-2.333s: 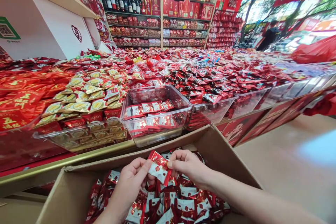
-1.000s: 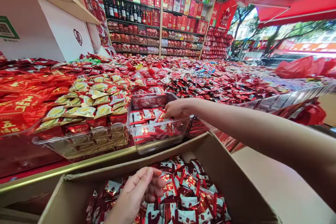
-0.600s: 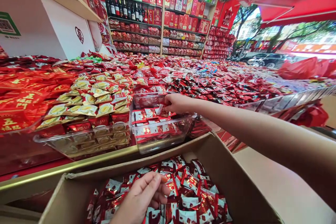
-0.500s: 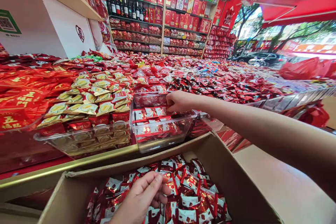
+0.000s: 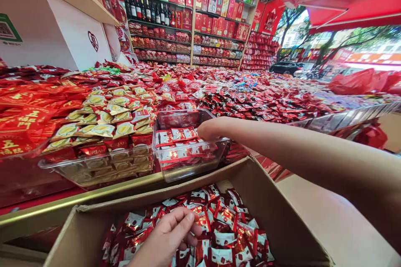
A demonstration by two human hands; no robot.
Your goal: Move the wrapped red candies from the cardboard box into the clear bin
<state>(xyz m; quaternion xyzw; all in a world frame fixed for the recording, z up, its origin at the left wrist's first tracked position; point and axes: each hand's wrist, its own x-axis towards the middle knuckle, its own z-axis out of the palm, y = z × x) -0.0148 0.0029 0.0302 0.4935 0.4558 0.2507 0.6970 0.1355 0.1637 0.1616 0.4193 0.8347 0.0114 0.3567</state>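
Note:
My right hand (image 5: 207, 129) reaches down inside a clear plastic bin (image 5: 191, 172), its wrist bent so the fingers are hidden. Rows of small red-and-white candy packets (image 5: 180, 134) lie in that bin, just left of the hand. Below, my left hand (image 5: 175, 230) hovers over a cardboard box (image 5: 272, 200) with many loose red-and-white candy packets (image 5: 225, 240) in it. Its thumb meets the index finger and the other fingers curl under; whatever lies between them, if anything, cannot be seen.
Left of the bin stands another clear bin with gold durian-labelled packets (image 5: 105, 130). A gold edge strip (image 5: 125, 190) runs between the bins and the box. Packaged sweets (image 5: 260, 96) spread across the counter behind. Shelves with bottles (image 5: 147, 10) and red boxes line the back wall.
My right hand has gone lower into the bin, its wrist bending more so the fingers drop out of sight. The left hand stays almost in place. The view has shifted slightly.

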